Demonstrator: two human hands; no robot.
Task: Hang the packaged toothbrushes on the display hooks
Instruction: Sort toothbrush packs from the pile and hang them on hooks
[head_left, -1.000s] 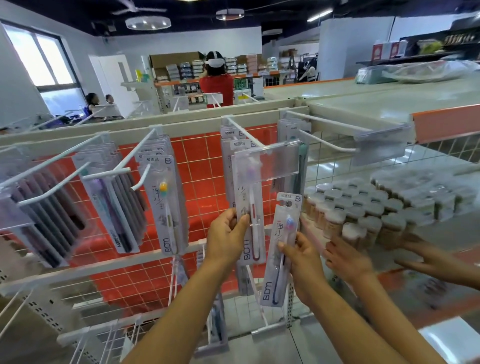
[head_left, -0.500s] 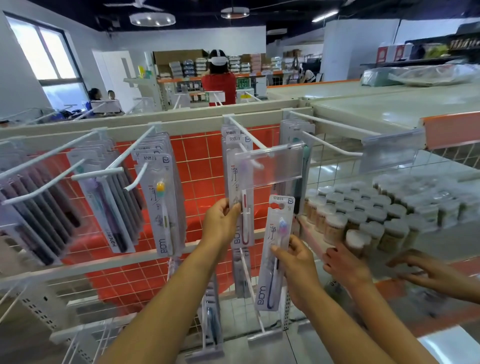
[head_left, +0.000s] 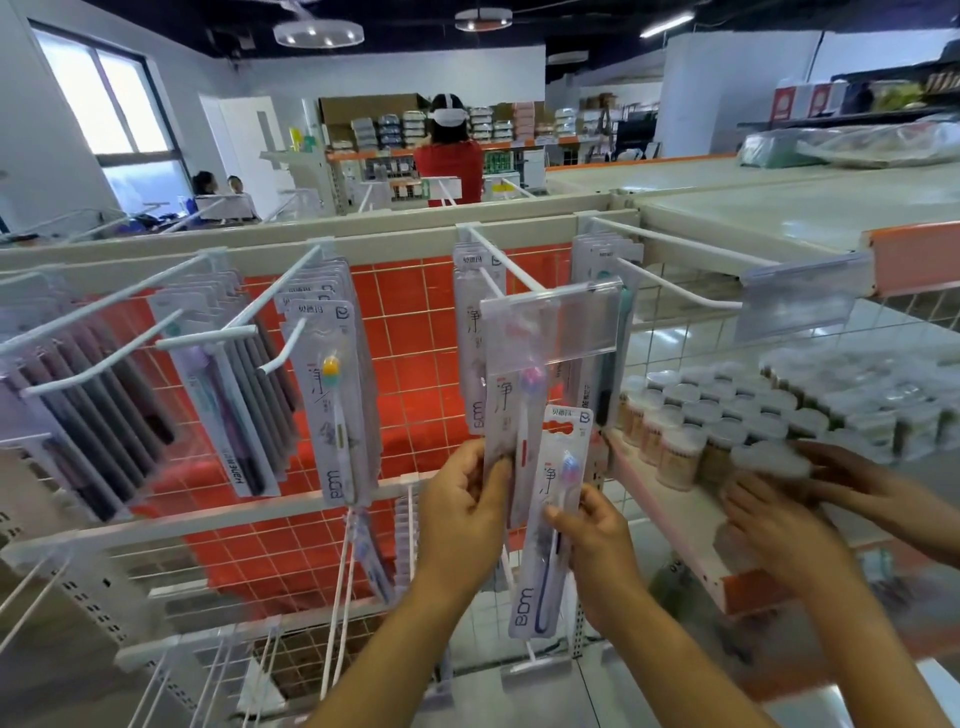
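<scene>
White-carded blister pack toothbrush (head_left: 553, 519), blue-pink head: long axis near upright, head up, below centre white wire hook (head_left: 498, 255). My right hand (head_left: 592, 535) pinches it; left hand (head_left: 462, 499) grips hung pink-headed pack (head_left: 519, 415). Placement unchanged.

Bare forearms (head_left: 410, 639), L hand (head_left: 462, 512), R hand (head_left: 597, 540)

We face a white wire rack (head_left: 208, 248) whose hooks (head_left: 515, 268) carry packaged toothbrushes (head_left: 332, 410). To our right, its shelf (head_left: 670, 519) bears rows of small lidded jars (head_left: 701, 415).
</scene>
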